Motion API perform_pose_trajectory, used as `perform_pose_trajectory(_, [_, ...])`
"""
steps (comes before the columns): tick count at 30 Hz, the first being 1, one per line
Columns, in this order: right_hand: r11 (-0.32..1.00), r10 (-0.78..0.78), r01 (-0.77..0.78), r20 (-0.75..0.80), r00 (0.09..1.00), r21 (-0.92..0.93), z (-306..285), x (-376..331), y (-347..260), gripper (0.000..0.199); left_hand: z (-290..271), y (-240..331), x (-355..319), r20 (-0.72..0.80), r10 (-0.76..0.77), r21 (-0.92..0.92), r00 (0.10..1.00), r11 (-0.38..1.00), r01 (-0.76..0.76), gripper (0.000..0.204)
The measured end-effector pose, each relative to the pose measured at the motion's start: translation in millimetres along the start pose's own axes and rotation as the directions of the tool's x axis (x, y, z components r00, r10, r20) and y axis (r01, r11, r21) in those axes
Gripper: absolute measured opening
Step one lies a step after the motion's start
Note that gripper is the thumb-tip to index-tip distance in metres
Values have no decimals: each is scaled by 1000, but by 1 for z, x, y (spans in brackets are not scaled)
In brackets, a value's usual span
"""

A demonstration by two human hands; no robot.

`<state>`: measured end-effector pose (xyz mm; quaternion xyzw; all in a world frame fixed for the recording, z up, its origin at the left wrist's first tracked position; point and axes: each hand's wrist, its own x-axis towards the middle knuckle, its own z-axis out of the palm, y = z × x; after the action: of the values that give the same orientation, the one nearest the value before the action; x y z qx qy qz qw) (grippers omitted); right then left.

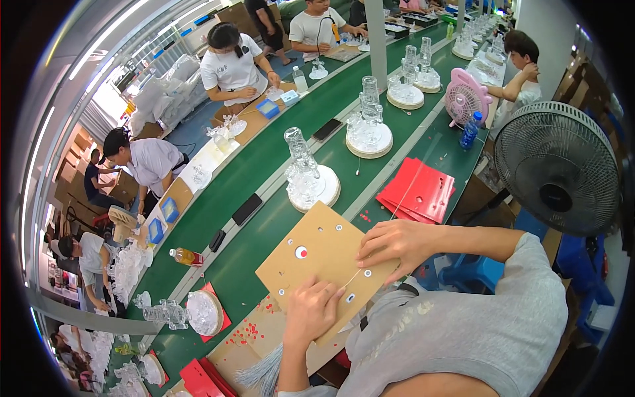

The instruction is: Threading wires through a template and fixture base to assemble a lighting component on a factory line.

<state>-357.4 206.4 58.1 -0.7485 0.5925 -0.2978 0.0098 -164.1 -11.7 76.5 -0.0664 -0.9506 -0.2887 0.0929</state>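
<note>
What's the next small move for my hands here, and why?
I'd probably ease the thin cord straight with the right hand, the left hand steadying it against the brown board. The cord runs across the board's face between the two hands, so both seem placed to guide it. I can't make out its ends, so a gentle pull seems wiser.

Tan board (324, 255), off-white cord (352, 278), red sheets (426, 192), green tabletop (268, 243), pink fan (465, 98), blue-grey tassel (264, 369)

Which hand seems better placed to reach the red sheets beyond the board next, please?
Likely the right hand: it rests on the brown board, toward its right side, nearer those red sheets than the left hand.
</note>
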Motion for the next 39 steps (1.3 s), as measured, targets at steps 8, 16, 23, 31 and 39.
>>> perform_pose_trajectory(8, [993, 46, -57, 102, 994, 105, -17, 9, -6, 57, 28, -2, -40, -311, -109, -197, 944, 979, 48, 12])
perform_pose_trajectory(16, [911, 159, -103, -111, 981, 398, 52, 27, -43, 15, 49, 19, -45, -382, -109, -210, 917, 977, 29, 11])
perform_pose_trajectory(23, [881, 193, -151, -49, 980, 449, 57, 34, -34, 14, 85, 17, -70, -710, -485, -415, 511, 874, 253, 56])
perform_pose_trajectory(31, [943, 155, -135, -45, 987, 303, 40, 43, -40, 27, 76, 40, -69, 24, -786, -993, 618, 52, 106, 103])
perform_pose_trajectory(39, [997, 9, -17, 110, 994, 70, 27, 40, -46, 33, 83, 36, -69, -10, -767, -977, 642, 145, 157, 103])
